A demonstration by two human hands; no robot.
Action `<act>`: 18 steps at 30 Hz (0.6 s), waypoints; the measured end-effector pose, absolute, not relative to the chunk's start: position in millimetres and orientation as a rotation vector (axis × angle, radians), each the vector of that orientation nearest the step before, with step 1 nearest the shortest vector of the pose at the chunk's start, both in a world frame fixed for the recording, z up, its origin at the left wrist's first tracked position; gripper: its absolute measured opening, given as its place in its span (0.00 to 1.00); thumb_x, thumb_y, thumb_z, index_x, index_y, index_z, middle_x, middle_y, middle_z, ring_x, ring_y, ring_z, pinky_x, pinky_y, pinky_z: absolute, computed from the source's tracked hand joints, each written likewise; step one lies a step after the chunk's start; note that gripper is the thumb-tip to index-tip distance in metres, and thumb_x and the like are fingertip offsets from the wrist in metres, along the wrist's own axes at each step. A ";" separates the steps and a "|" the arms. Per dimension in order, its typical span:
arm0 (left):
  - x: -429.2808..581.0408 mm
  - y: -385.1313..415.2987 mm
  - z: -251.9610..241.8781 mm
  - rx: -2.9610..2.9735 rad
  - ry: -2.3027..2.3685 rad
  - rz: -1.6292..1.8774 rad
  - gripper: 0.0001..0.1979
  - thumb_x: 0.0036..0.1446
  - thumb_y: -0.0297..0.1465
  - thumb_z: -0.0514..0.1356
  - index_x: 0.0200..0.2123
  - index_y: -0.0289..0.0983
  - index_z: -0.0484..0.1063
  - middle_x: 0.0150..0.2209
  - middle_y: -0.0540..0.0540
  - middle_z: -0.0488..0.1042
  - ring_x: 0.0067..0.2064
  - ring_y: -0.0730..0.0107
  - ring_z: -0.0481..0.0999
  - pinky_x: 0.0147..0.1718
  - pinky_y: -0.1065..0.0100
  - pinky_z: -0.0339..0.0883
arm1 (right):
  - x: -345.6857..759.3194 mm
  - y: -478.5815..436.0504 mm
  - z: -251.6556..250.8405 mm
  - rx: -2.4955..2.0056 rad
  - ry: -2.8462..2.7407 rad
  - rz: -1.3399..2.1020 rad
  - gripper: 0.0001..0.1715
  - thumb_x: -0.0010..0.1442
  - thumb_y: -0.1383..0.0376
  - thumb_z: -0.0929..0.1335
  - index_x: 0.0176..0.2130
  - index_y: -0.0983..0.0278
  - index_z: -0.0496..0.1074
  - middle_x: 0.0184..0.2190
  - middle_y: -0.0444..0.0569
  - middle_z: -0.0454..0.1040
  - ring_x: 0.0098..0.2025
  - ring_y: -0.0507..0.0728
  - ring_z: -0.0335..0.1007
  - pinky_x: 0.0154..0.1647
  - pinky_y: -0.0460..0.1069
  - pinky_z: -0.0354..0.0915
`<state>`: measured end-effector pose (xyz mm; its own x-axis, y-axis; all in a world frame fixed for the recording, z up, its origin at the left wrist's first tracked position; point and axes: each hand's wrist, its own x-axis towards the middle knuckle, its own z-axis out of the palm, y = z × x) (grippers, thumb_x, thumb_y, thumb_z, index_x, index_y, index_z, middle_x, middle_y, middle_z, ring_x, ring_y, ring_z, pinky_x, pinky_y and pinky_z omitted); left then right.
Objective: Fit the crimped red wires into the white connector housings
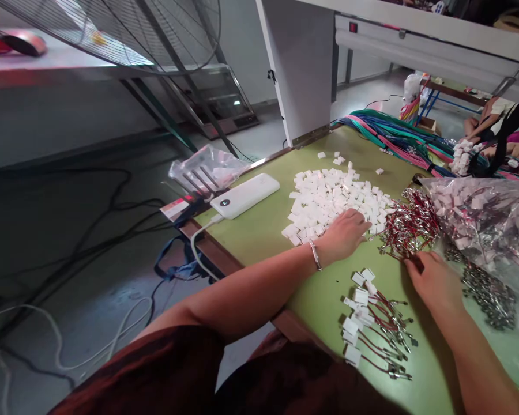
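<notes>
My left hand (345,233), with a bracelet at the wrist, rests at the near right edge of a pile of white connector housings (324,199). Its fingers bend down among them, and the fingertips are hard to see. At the near side of a heap of short red wires with metal terminals (410,222) is my right hand (432,279). Its thumb and forefinger come together at the wires; what they pinch is too small to make out. Between my forearms lies a group of white connectors with red wires attached (363,314).
A white power bank (245,196) with a cable lies at the table's left edge, beside a plastic bag (207,167). A clear bag of connectors (488,219) and dark terminals (491,294) are at right. Long cable bundles (384,129) and people are beyond.
</notes>
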<state>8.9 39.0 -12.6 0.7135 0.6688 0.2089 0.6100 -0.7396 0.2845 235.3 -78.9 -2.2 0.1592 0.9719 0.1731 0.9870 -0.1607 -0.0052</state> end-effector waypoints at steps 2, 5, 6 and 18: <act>10.2 38.6 -14.1 2.727 1.029 0.447 0.12 0.61 0.32 0.61 0.48 0.36 0.73 0.43 0.43 0.74 0.49 0.59 0.67 0.50 0.59 0.61 | 231.2 -77.2 -6.3 -2.308 -2.023 -0.215 0.14 0.63 0.58 0.63 0.31 0.62 0.73 0.33 0.52 0.75 0.27 0.56 0.68 0.23 0.49 0.52; 8.6 40.7 -16.4 2.702 0.995 0.468 0.11 0.62 0.31 0.60 0.46 0.36 0.74 0.41 0.44 0.75 0.47 0.61 0.69 0.50 0.59 0.61 | 223.9 -79.1 -10.7 -2.259 -2.014 -0.139 0.16 0.63 0.58 0.62 0.30 0.61 0.74 0.30 0.49 0.75 0.26 0.56 0.68 0.24 0.49 0.53; 7.7 41.5 -16.8 2.692 0.980 0.475 0.11 0.61 0.31 0.60 0.47 0.36 0.74 0.41 0.44 0.75 0.46 0.61 0.69 0.50 0.59 0.61 | 223.7 -80.0 -11.5 -2.213 -1.996 -0.088 0.17 0.63 0.57 0.62 0.30 0.60 0.74 0.29 0.48 0.76 0.26 0.56 0.68 0.24 0.49 0.55; 2.2 34.3 -4.7 2.477 1.058 0.584 0.11 0.61 0.28 0.57 0.46 0.35 0.74 0.45 0.40 0.68 0.43 0.62 0.70 0.42 0.60 0.67 | 213.7 -85.4 1.5 -1.638 -2.168 0.002 0.12 0.65 0.62 0.63 0.38 0.60 0.76 0.35 0.50 0.76 0.36 0.56 0.70 0.36 0.49 0.64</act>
<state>2.2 34.3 -4.7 0.6294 0.7445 0.2228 0.5850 -0.6426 0.4948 213.7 -85.4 1.5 -0.2165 0.9197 0.3275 0.9190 0.3052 -0.2495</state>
